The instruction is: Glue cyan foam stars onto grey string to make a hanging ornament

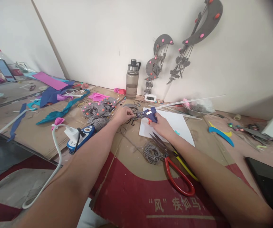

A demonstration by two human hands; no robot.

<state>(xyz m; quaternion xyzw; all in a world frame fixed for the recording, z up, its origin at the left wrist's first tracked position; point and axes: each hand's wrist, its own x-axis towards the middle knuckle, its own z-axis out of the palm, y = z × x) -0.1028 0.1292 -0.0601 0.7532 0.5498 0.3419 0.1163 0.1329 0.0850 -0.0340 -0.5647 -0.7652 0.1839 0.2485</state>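
My right hand (161, 125) is wrapped round a dark blue hot glue gun (151, 114), with a long whitish glue stick (188, 100) running out of its back. The gun's nozzle points left, towards my left hand (124, 114). My left fingers are pinched together close to the nozzle, and what they hold is too small to make out. A grey felt piece (129, 107) lies just behind them. Below the hands are a coil of grey cord (152, 153) and red-handled scissors (177, 177), partly under my right forearm. White paper (182, 122) lies beneath the glue gun.
Grey crescents with dotted beads (94, 109) lie left of my hands, near a blue power strip (85, 137). A water bottle (132, 80) and small digital clock (150, 98) stand by the wall, where crescent hangings (163, 40) are fixed. At right lies a black phone (266, 177).
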